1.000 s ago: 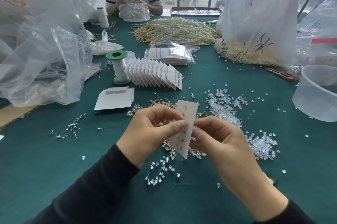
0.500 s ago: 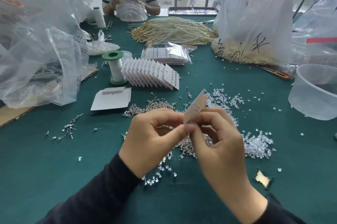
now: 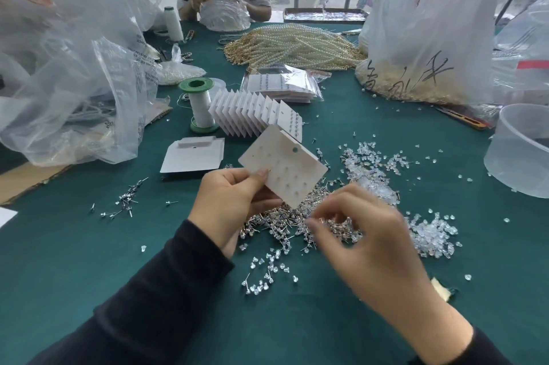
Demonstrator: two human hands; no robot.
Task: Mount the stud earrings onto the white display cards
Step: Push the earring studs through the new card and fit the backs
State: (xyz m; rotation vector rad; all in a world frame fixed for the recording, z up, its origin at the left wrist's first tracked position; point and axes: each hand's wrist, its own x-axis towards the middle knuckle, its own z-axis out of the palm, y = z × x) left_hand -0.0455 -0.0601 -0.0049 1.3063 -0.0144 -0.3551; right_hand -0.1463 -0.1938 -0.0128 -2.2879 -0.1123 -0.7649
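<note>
The white display card (image 3: 283, 170) is pinched by the left hand (image 3: 231, 207), tilted just above the stud earring pile (image 3: 276, 225), probably to keep its holes reachable; the blurred right hand (image 3: 365, 234) is curled over that pile, grasp undeterminable.

Both forearms, in dark sleeves (image 3: 142, 305), reach in from the lower edge. The left hand (image 3: 234, 204), thumb uppermost, pinches a white card (image 3: 285, 168) by its lower corner. The right hand (image 3: 368, 234), blurred, hangs palm down with fingers curled; whether it grips anything cannot be told.
</note>
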